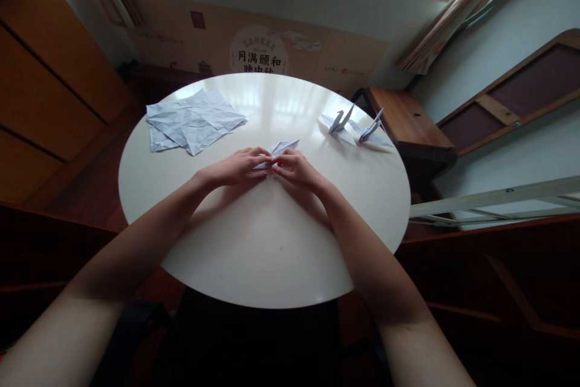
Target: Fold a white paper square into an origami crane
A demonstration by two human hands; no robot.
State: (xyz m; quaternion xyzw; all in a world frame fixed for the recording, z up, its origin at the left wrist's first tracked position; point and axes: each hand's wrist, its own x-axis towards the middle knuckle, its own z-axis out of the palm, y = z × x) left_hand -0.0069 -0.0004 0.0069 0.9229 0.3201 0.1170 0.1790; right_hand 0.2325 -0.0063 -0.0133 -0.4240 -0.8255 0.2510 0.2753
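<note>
A folded piece of white paper (283,147) lies between my two hands at the middle of the round white table (254,248). Its pointed corner sticks out beyond my right fingers, toward the upper right. My left hand (240,166) is closed on the paper's left part, fingers bent and pressed together. From the other side my right hand (296,168) pinches the paper, its fingertips almost meeting those of the left. Much of the paper is hidden under the fingers, so its exact folded form cannot be made out.
Creased paper sheets (194,118) lie spread in a pile at the table's back left. Two folded paper cranes (339,124) stand at the back right near the rim. Beyond them is a wooden desk (408,115); wooden cabinets (54,73) line the left wall.
</note>
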